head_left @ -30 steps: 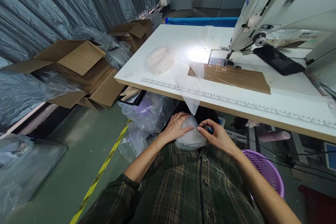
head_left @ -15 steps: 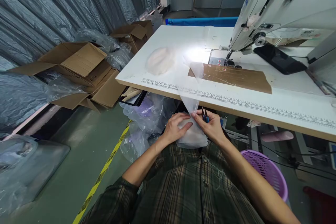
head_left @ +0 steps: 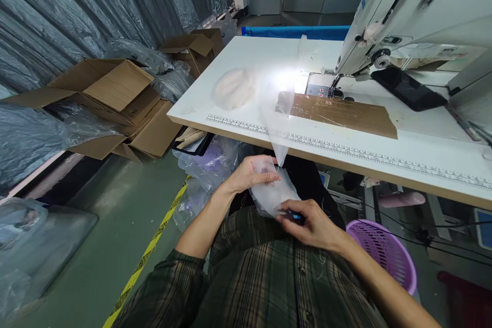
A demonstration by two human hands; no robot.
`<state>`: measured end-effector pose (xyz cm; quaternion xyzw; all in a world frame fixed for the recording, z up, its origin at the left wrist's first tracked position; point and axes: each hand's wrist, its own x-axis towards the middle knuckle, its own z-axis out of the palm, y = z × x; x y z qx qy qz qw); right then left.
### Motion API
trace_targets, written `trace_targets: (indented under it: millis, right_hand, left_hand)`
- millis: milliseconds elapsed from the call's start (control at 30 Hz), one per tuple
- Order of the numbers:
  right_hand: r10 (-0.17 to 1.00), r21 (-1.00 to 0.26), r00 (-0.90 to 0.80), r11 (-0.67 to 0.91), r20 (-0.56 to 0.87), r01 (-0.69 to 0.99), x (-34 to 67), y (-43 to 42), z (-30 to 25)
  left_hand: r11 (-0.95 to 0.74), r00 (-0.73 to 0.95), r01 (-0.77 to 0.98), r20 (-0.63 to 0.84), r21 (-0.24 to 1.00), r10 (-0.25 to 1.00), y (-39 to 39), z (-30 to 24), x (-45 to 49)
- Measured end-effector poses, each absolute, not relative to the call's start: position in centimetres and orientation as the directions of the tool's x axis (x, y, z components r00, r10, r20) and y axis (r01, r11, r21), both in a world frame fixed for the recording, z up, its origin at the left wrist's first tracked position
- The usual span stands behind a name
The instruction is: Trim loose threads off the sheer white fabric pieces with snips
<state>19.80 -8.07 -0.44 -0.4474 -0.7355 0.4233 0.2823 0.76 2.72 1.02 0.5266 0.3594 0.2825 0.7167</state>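
Note:
A strip of sheer white fabric [head_left: 277, 133] hangs off the front edge of the white sewing table [head_left: 384, 159] into my lap. My left hand [head_left: 251, 174] pinches a sheer white piece [head_left: 274, 195] of it just below the table edge. Lower down, over my lap, my right hand [head_left: 311, 225] is closed on small blue-handled snips [head_left: 294, 215] and also touches the bottom of that piece. A white sewing machine [head_left: 415, 10] stands on the table at the right.
A brown cardboard sheet [head_left: 342, 113] lies by the needle, with a pale fabric heap [head_left: 234, 87] to its left and a black phone [head_left: 407, 89] under the machine arm. Open cardboard boxes [head_left: 111, 97] and plastic bags fill the floor at left. A purple basket [head_left: 388, 253] stands at my right.
My right hand has dropped from beside the left down to my lap, with the snips still in it. The left hand has stayed near the table edge with the sheer piece.

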Motion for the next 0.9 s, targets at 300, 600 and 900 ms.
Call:
trace_targets:
  millis: [300,600,900]
  right_hand:
    - [0.98,-0.883,-0.199,0.092,-0.002,0.461,20.2,-3.3,-0.2]
    - [0.987,-0.878,-0.151,0.113,0.047,0.465,19.3,-2.7,-0.8]
    - [0.977,-0.914,-0.209,0.112,0.031,0.389,18.5,-3.3,-0.8]
  left_hand:
    - [0.229,0.513,0.035,-0.214,0.973,0.831,1.7,0.9,0.1]
    - [0.21,0.499,-0.008,-0.178,0.978,0.848,1.4,0.8,0.0]
    - [0.215,0.519,0.003,-0.186,0.977,0.835,1.6,0.5,0.1]
